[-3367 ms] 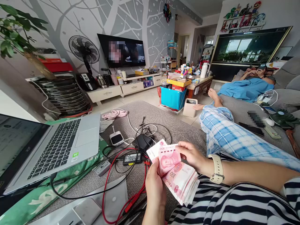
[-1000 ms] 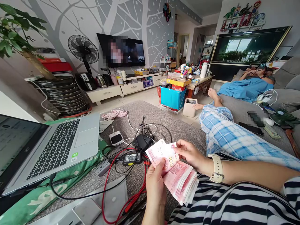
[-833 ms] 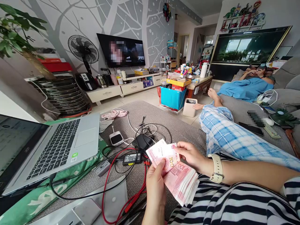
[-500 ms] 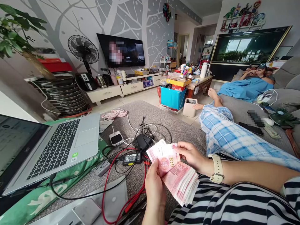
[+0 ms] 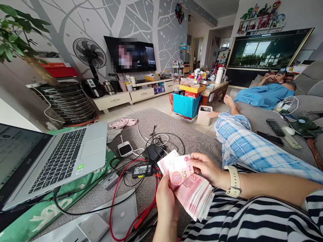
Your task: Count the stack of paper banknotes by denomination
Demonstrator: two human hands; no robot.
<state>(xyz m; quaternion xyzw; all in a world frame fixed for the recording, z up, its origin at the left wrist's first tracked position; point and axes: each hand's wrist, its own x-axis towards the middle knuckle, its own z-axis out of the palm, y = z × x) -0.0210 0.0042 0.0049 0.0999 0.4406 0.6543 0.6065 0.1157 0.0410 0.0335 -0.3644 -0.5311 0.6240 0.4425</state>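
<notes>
A fanned wad of red 100 banknotes (image 5: pixel 194 195) is gripped in my left hand (image 5: pixel 166 196), with its thumb pressing on the face of the notes. One upper note (image 5: pixel 180 171) shows its gold 100 and lies spread across the others. My right hand (image 5: pixel 205 168) pinches that note's upper right corner between thumb and fingers; a cream watch is on the wrist. Most of the left fingers are hidden behind the wad. Both hands are above the grey sofa, in front of my striped shirt.
An open laptop (image 5: pixel 65 154) stands at left on a green cloth. Tangled black and red cables, a power adapter (image 5: pixel 142 170) and a small white device (image 5: pixel 125 149) lie beside my hands. Another person (image 5: pixel 270 89) reclines at the far right. A phone (image 5: pixel 270 138) lies on the sofa.
The upper note has shifted slightly in my fingers, and the note behind it shows a little differently. Both hands stay nearly in place.
</notes>
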